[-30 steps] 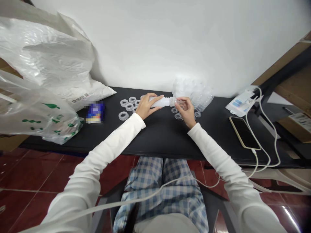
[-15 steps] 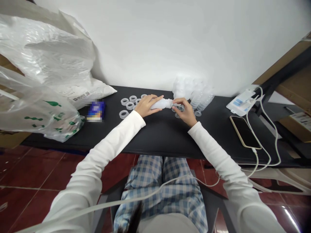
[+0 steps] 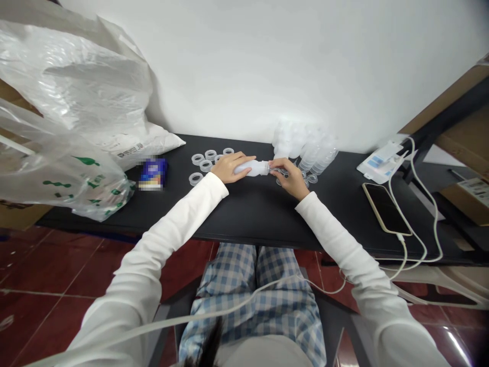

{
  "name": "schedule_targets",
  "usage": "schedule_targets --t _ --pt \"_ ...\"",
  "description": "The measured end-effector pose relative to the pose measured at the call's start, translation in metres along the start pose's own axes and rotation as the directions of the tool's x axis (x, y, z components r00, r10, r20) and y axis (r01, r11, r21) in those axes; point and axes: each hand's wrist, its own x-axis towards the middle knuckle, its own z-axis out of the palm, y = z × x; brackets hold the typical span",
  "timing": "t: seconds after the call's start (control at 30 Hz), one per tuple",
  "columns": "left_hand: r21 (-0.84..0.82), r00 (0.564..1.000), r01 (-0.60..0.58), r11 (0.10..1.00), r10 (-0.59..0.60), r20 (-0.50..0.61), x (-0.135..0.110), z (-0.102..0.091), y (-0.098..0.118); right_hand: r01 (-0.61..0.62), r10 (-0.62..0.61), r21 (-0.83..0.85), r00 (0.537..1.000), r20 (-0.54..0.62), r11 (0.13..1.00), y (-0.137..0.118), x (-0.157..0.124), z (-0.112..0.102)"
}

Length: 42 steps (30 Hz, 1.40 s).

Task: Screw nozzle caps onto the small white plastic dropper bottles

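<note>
A translucent white plastic bottle (image 3: 250,168) lies on its side above the black table, its neck pointing right. My left hand (image 3: 228,167) is closed around its body. At the bottle's mouth, the fingers of my right hand (image 3: 289,176) pinch a small clear plastic piece (image 3: 272,168), mostly hidden by the fingertips. Several small clear round pieces (image 3: 312,179) lie beside and behind my right hand. Several translucent plastic rings (image 3: 196,179) are spread to the left of my left hand.
More translucent bottles (image 3: 292,137) and clear cylindrical containers (image 3: 320,158) stand against the wall. At left are a blue box (image 3: 153,173) and plastic bags (image 3: 91,178). A phone (image 3: 385,208) with a charging cable and a white power strip (image 3: 380,162) lie at right.
My right fingertips have moved slightly left, closer against the bottle's mouth. The bottle has tilted a little, its neck end now slightly lower. My left hand keeps its hold.
</note>
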Motion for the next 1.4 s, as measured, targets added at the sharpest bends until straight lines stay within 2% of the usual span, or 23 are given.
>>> schedule_targets --t 0.1,0.23,0.33,0.47,0.6,0.73,0.87,1.0,1.17,1.4 --pt "-0.122 0.998 0.060 0.991 -0.059 0.012 0.001 -0.003 0.004 0.028 -0.028 -0.028 1.000 -0.004 0.999 -0.003 0.001 0.000" --pt "-0.300 0.980 0.195 0.934 -0.201 0.013 0.004 -0.005 0.006 0.045 -0.045 -0.044 0.999 -0.004 0.998 -0.008 0.002 0.001" --pt "-0.328 0.967 0.240 0.913 -0.254 0.002 0.004 -0.005 0.006 0.029 -0.029 -0.030 1.000 0.011 0.999 -0.008 0.002 0.001" --pt "-0.224 0.974 0.221 0.949 -0.228 -0.009 0.003 -0.006 0.008 -0.046 0.048 -0.045 0.997 0.054 0.998 -0.004 0.000 0.002" --pt "-0.068 0.984 0.178 0.982 -0.177 0.012 0.003 -0.005 0.009 -0.119 0.122 -0.082 0.992 0.026 0.989 0.002 -0.001 0.005" --pt "0.045 0.999 0.041 0.998 -0.042 0.007 0.006 0.000 0.008 -0.169 0.167 -0.220 0.986 -0.031 0.961 0.007 -0.002 0.009" --pt "0.109 0.999 -0.042 0.993 0.044 -0.018 0.008 0.005 0.006 -0.220 0.218 -0.373 0.975 -0.049 0.901 0.008 -0.003 0.010" --pt "0.119 0.998 -0.045 0.992 0.049 -0.032 0.007 0.008 0.005 -0.159 0.154 -0.414 0.987 -0.047 0.896 0.002 -0.002 0.003" --pt "0.109 1.000 -0.006 0.994 0.009 -0.027 0.006 0.008 0.005 0.021 0.049 -0.475 0.990 0.135 0.880 -0.009 0.001 -0.004" --pt "0.060 0.999 -0.038 0.997 0.037 0.019 0.008 0.005 0.009 0.013 0.061 -0.492 0.989 0.134 0.871 -0.008 0.000 -0.005"
